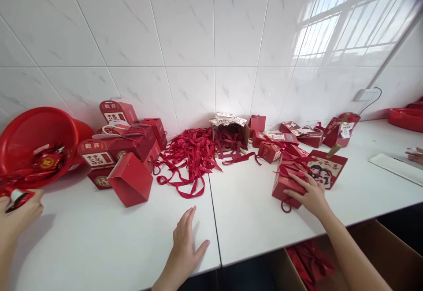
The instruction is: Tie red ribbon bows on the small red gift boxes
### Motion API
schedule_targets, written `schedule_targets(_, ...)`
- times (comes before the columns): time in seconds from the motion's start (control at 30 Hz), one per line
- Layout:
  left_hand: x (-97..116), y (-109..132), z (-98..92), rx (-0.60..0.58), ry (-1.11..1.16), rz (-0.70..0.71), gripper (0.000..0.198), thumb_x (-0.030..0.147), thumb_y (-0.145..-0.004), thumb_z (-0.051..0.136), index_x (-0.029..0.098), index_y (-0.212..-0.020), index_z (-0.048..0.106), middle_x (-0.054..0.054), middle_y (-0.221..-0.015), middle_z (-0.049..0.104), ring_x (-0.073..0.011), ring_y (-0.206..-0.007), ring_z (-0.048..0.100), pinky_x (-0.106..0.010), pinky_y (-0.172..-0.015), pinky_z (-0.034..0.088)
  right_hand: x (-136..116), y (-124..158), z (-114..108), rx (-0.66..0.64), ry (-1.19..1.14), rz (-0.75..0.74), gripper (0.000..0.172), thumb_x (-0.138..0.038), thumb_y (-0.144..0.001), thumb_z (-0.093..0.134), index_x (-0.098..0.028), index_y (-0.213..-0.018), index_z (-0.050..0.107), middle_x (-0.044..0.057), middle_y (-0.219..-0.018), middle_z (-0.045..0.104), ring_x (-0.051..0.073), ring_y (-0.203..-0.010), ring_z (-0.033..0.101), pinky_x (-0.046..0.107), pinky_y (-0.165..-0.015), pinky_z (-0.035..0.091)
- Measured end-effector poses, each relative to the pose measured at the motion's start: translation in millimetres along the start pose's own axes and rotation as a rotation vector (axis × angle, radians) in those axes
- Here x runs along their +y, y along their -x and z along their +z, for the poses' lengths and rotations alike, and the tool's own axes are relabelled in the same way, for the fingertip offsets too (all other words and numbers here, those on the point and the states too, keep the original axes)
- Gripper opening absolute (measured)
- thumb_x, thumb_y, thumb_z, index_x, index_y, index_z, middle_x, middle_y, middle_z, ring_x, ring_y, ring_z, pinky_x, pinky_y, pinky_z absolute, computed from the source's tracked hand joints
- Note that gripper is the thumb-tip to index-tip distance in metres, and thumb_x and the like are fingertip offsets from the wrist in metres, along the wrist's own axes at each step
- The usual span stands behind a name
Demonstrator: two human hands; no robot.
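Observation:
Above the white table (pixel 185 220), my left hand (pixel 185 247) is open, with its fingers stretched out and nothing in them. My right hand (pixel 310 196) is on a red gift box (pixel 284 185), its fingers and thumb over the box's top and near side. The box carries a red ribbon bow, and a ribbon loop hangs at its lower front. Just behind that hand a red box with a printed couple (pixel 322 172) leans back. Beyond my left hand lies a pile of red ribbons (pixel 194 154).
At the left are stacked red gift boxes (pixel 132 185) and a tipped red basin (pixel 71 136) with wrapped sweets; another person's hand (pixel 26 211) holds a red packet there. More boxes (pixel 277 139) line the wall. Below the edge, a cardboard carton (pixel 380 242) holds red boxes.

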State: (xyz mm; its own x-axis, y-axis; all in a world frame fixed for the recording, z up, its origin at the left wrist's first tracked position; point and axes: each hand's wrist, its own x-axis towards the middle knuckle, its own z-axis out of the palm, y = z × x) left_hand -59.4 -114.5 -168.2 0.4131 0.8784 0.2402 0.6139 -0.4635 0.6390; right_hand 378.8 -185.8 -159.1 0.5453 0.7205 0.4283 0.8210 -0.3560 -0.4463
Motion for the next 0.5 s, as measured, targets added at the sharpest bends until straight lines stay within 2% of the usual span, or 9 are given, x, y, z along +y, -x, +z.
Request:
schedule_targets(0.07, -3.1, -1.8, 0.6, -0.023, -0.01, -0.003, 0.072, 0.033, -0.084, 0.052, 0.034, -0.145, 0.013, -0.011, -0.146, 0.029, -0.0357, -0.131, 0.035, -0.058, -0.1, 0.037, 6.2, -30.6, 4.7, -0.026, 0.043, 0.041, 0.057, -0.055, -0.066, 0.069, -0.033, -0.118, 0.062, 0.007, -0.139, 0.035, 0.034, -0.126, 0.038, 0.051, -0.107, 0.023)
schedule_targets(0.13, -5.0, -2.7, 1.2, -0.044, -0.016, -0.014, 0.073, 0.034, -0.084, 0.053, 0.035, -0.145, 0.013, -0.011, -0.146, 0.028, -0.0358, -0.131, 0.036, -0.057, -0.099, 0.039, 9.5, -65.5, 7.8, -0.02, 0.042, 0.167, 0.062, -0.055, -0.063, 0.072, -0.031, -0.12, 0.061, 0.009, -0.14, 0.029, 0.035, -0.127, 0.035, 0.049, -0.107, 0.025)
schedule_targets(0.23, -4.0, -2.4, 1.7, -0.035, -0.015, -0.046, 0.073, 0.035, -0.083, 0.054, 0.035, -0.145, 0.015, -0.011, -0.146, 0.029, -0.036, -0.131, 0.035, -0.057, -0.099, 0.039, 13.4, -116.5, 10.4, -0.007, 0.026, 0.293, 0.069, -0.056, -0.067, 0.068, -0.02, -0.125, 0.057, 0.018, -0.138, 0.027, 0.041, -0.122, 0.039, 0.05, -0.098, 0.034)
schedule_targets(0.3, -2.0, -1.8, 1.4, -0.021, -0.01, -0.064, 0.072, 0.035, -0.083, 0.054, 0.034, -0.144, 0.016, -0.011, -0.146, 0.029, -0.0359, -0.132, 0.034, -0.058, -0.1, 0.038, 12.9, -140.2, 13.1, 0.027, 0.016, 0.367, 0.074, -0.05, -0.07, 0.067, -0.013, -0.131, 0.05, 0.024, -0.138, 0.024, 0.045, -0.119, 0.041, 0.053, -0.093, 0.037)
schedule_targets(0.4, 0.3, -1.3, 0.5, -0.03, 0.001, -0.075, 0.072, 0.036, -0.084, 0.053, 0.034, -0.144, 0.013, -0.01, -0.146, 0.027, -0.0338, -0.131, 0.035, -0.057, -0.1, 0.039, 1.6, -145.8, 23.6, 0.13, -0.001, 0.417, 0.076, -0.041, -0.08, 0.057, -0.005, -0.141, 0.029, 0.031, -0.14, 0.017, 0.045, -0.12, 0.038, 0.056, -0.093, 0.033)
schedule_targets(0.47, 1.6, -1.3, 0.2, -0.026, 0.014, -0.088, 0.072, 0.037, -0.084, 0.053, 0.035, -0.144, 0.013, -0.009, -0.147, 0.026, -0.0329, -0.13, 0.037, -0.056, -0.1, 0.039, -13.1, -130.2, 36.9, 0.193, -0.011, 0.377, 0.069, -0.037, -0.087, 0.044, -0.004, -0.143, 0.021, 0.031, -0.142, 0.015, 0.043, -0.126, 0.031, 0.057, -0.098, 0.028)
schedule_targets(0.5, 2.5, -1.5, 0.2, -0.014, 0.022, -0.099, 0.071, 0.037, -0.083, 0.053, 0.035, -0.143, 0.015, -0.009, -0.147, 0.026, -0.0331, -0.129, 0.037, -0.056, -0.1, 0.039, -21.4, -119.3, 45.4, 0.206, -0.018, 0.337, 0.065, -0.036, -0.089, 0.041, -0.005, -0.143, 0.022, 0.028, -0.143, 0.017, 0.041, -0.129, 0.028, 0.056, -0.1, 0.026)
